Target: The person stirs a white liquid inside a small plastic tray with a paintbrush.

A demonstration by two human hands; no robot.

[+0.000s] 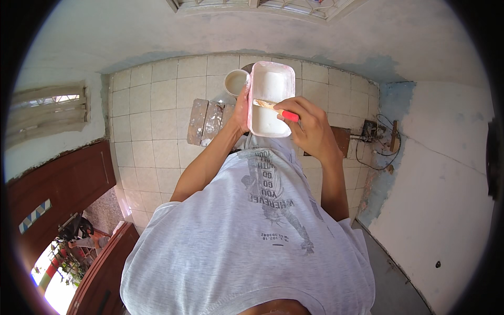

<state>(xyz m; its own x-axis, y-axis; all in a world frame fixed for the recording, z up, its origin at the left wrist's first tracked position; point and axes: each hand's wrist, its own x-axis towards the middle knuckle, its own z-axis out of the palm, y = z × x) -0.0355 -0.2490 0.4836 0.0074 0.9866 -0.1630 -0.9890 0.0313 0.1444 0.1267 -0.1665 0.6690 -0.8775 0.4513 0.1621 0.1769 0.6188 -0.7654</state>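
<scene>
My left hand [242, 109] grips the left side of a pinkish-white rectangular tub [252, 123], held out in front of my body. White paint [270, 124] lies inside it. In my right hand [311, 128] is a paintbrush [289, 115] with a red handle. Its bristle end, smeared with white, reaches over the tub toward the inner left wall. Whether the bristles touch the paint is hard to tell. Just left of the tub, a round bucket [234, 82] with pale contents stands lower down, partly covered by my left hand and the tub.
Paint-spattered wooden boards [206, 123] lie on the tiled floor [165, 105] at left. Black cables [386, 163] and a small box sit by the patchy right wall [436, 147]. A brown door [68, 184] is at left, a barred window [278, 8] ahead.
</scene>
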